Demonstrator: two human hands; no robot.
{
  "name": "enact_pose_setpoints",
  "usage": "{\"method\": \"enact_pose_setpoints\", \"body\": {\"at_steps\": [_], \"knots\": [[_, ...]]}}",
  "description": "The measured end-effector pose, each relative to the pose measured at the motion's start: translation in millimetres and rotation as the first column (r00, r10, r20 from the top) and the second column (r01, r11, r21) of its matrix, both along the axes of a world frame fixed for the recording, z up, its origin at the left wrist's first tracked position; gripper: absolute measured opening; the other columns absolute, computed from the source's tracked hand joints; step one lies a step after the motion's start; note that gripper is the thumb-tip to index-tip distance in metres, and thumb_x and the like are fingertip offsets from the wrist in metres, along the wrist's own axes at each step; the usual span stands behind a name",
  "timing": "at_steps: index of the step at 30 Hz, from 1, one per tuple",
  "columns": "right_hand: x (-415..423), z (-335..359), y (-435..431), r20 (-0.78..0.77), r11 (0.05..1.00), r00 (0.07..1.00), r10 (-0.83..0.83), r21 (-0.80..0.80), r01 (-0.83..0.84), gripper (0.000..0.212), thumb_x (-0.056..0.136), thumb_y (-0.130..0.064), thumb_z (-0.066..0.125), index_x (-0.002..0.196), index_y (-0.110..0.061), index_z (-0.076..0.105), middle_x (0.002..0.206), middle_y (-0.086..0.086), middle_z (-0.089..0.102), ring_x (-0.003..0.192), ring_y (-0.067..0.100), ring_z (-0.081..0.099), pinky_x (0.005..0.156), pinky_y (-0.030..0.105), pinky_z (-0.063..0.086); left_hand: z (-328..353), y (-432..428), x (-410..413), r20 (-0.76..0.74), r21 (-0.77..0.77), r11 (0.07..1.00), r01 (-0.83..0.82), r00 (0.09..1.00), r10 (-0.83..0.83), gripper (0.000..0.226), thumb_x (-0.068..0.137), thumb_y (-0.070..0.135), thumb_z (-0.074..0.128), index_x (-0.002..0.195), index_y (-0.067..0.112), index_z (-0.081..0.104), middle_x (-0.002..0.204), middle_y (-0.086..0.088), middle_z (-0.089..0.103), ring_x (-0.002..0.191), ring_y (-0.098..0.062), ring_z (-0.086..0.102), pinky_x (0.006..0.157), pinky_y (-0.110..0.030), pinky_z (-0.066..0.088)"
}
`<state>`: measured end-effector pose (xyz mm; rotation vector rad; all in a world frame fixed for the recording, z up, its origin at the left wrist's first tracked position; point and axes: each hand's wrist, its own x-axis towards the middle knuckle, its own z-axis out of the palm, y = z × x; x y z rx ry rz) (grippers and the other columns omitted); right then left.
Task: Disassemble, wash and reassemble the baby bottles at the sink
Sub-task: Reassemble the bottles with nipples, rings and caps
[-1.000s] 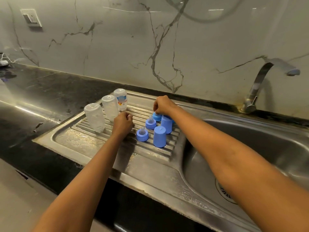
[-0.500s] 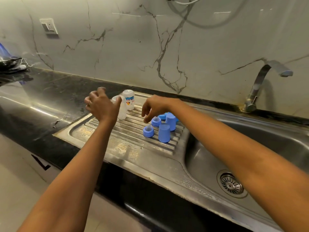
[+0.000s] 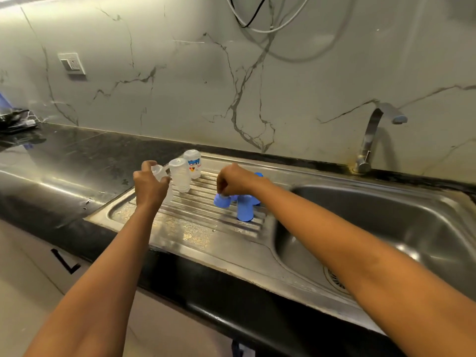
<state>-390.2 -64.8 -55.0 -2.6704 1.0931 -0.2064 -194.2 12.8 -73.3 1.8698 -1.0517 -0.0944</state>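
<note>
My left hand (image 3: 149,186) grips a clear bottle body (image 3: 159,172), lifted off the ribbed steel drainboard (image 3: 206,228). Two more clear bottle bodies stand upside down behind it: a plain one (image 3: 180,176) and one with a printed label (image 3: 193,164). My right hand (image 3: 233,180) pinches a blue nipple ring (image 3: 222,201) from above, just over the drainboard. A blue cap (image 3: 244,210) stands upright beside it. More blue parts (image 3: 257,175) show partly behind my right wrist.
The steel sink basin (image 3: 386,228) with its drain (image 3: 334,279) lies to the right, with a wall tap (image 3: 373,135) above. Black countertop (image 3: 64,161) extends left, with dark clutter (image 3: 15,119) at the far left. Cables (image 3: 260,24) hang on the marble wall.
My left hand has closed on the nearest clear bottle body and raised it. My right hand has come down and pinched a blue nipple ring. The view has pulled back.
</note>
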Motion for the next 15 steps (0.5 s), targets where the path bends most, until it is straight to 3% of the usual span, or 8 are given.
{"method": "enact_pose_setpoints", "body": {"at_steps": [4,8,11,13,15], "knots": [[-37.9,24.3,5.8,0.188,0.998,0.981,-0.048,0.035,0.043,0.016,0.085,-0.003,0.066,0.1,-0.003,0.072,0.102,0.009,0.069,0.085,0.017,0.063,0.077,0.028,0.056,21.4,9.2,-22.5,-0.025,-0.097,0.995,0.03,0.999,-0.032,0.051,0.089,0.015,0.067,0.135,0.012,0.045,0.134,-0.024,0.043,0.118,-0.037,0.049,0.098,-0.043,0.045],[-92.5,52.1,18.9,0.31,0.989,0.942,-0.132,0.104,0.105,0.016,0.088,-0.002,0.062,0.102,-0.001,0.07,0.099,0.015,0.069,0.082,0.019,0.067,0.073,0.025,0.058,46.7,6.9,-58.5,-0.095,-0.161,0.972,0.171,0.978,-0.188,0.059,0.087,0.023,0.07,0.139,0.02,0.043,0.139,-0.02,0.043,0.122,-0.033,0.048,0.099,-0.041,0.045],[-140.7,78.7,32.4,0.496,0.986,0.852,-0.169,0.081,0.148,0.016,0.086,-0.001,0.064,0.099,-0.002,0.072,0.093,0.01,0.07,0.074,0.007,0.065,0.069,0.013,0.054,68.4,-1.6,-94.5,-0.347,-0.248,0.921,0.302,0.86,-0.375,0.058,0.085,0.022,0.073,0.137,0.021,0.046,0.139,-0.015,0.046,0.119,-0.031,0.053,0.092,-0.044,0.053],[-174.9,92.9,42.4,0.715,0.973,0.666,-0.213,0.213,0.083,0.015,0.086,0.003,0.064,0.098,-0.001,0.07,0.091,0.01,0.07,0.078,0.012,0.067,0.074,0.019,0.056,83.0,-5.2,-124.5,-0.555,-0.379,0.851,0.364,0.646,-0.524,0.053,0.087,0.019,0.071,0.133,0.015,0.046,0.133,-0.015,0.05,0.113,-0.031,0.058,0.085,-0.043,0.057],[-208.8,100.0,54.3,0.9,0.927,0.3,-0.317,0.361,-0.104,0.017,0.087,0.009,0.058,0.093,-0.002,0.069,0.086,0.008,0.072,0.08,0.017,0.069,0.077,0.026,0.058,93.6,-4.9,-157.0,-0.649,-0.528,0.744,0.411,0.37,-0.665,0.047,0.089,0.017,0.067,0.13,0.01,0.045,0.126,-0.015,0.053,0.11,-0.032,0.061,0.083,-0.041,0.058]]}}
